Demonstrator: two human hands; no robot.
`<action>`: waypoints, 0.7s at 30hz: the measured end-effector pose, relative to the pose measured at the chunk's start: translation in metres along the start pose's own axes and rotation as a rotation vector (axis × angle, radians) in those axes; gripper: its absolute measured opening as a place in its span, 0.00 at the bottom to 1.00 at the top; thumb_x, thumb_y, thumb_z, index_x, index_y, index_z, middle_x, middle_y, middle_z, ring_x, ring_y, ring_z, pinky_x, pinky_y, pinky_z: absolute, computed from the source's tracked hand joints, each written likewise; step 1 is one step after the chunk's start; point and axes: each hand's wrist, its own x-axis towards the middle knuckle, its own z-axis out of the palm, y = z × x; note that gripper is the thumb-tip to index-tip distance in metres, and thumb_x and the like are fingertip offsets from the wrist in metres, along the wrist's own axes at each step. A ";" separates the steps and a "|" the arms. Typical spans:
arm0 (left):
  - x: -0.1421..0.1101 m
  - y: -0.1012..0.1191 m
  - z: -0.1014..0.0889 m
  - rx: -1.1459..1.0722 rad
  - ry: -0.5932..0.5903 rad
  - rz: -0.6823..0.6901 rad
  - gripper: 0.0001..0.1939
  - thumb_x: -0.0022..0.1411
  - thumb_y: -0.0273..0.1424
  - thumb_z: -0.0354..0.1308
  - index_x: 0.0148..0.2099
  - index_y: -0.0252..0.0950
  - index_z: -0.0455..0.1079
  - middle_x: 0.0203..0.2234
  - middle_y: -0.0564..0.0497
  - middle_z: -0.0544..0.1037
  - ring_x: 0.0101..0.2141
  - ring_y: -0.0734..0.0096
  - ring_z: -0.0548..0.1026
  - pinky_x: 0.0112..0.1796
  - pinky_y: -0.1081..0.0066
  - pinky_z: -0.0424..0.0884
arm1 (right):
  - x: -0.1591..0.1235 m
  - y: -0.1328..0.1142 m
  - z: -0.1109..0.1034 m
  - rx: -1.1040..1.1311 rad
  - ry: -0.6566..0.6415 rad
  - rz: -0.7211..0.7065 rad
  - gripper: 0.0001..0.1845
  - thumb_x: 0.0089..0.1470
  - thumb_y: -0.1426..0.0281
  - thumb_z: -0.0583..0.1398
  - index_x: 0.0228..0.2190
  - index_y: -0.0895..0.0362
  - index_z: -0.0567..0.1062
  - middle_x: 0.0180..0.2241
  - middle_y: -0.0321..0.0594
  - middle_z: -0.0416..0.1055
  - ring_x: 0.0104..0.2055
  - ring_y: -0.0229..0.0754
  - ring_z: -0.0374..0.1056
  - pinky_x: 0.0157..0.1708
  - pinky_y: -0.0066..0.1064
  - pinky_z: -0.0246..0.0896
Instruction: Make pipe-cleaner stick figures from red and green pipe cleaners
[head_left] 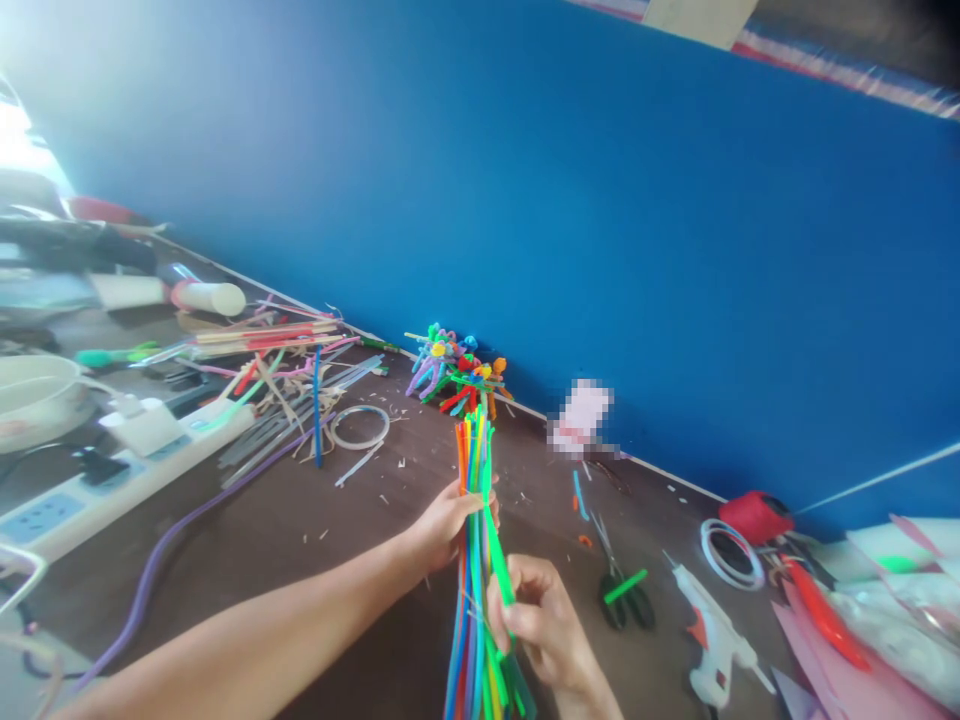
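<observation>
A long bundle of thin coloured stems [474,455], orange, yellow, blue and green, runs from the lower edge of the view towards the wall. My left hand [454,520] is closed around its upper part, thumb across the front. Along the bundle's right side lies a bright green strip [498,555], crossing near my left thumb. My right hand [536,620] pinches this strip lower down, close beside the stems. Just past the bundle's far end sits a cluster of fuzzy coloured flowers [450,365]; whether any stems join it I cannot tell.
Scissors [619,590] with a green piece across them lie right of my hands, near a white glue gun [716,640] and a ring-shaped roll [731,555]. A power strip [67,500], loose sticks [277,385] and a clear ring [360,427] are left. A blue wall [525,200] closes the back.
</observation>
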 end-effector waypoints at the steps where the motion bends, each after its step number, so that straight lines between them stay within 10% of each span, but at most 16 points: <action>1: 0.001 0.000 -0.001 -0.020 -0.006 -0.004 0.18 0.47 0.25 0.57 0.43 0.31 0.60 0.17 0.55 0.68 0.20 0.74 0.68 0.25 0.71 0.64 | -0.003 0.000 -0.003 0.056 -0.044 -0.017 0.10 0.41 0.67 0.59 0.17 0.57 0.64 0.13 0.32 0.61 0.15 0.31 0.50 0.18 0.25 0.47; 8: 0.007 0.000 -0.008 -0.085 0.031 -0.040 0.14 0.49 0.26 0.58 0.40 0.31 0.62 0.20 0.53 0.69 0.22 0.73 0.70 0.28 0.69 0.67 | -0.020 -0.017 -0.028 0.164 -0.088 -0.260 0.15 0.39 0.61 0.61 0.11 0.54 0.65 0.06 0.30 0.54 0.15 0.33 0.47 0.19 0.27 0.48; 21: -0.006 -0.003 0.000 0.091 -0.037 0.011 0.16 0.48 0.25 0.56 0.41 0.32 0.61 0.16 0.57 0.66 0.16 0.76 0.65 0.19 0.74 0.62 | -0.016 -0.036 -0.080 0.613 0.613 -0.565 0.10 0.40 0.68 0.65 0.27 0.51 0.69 0.26 0.27 0.68 0.26 0.30 0.64 0.25 0.23 0.63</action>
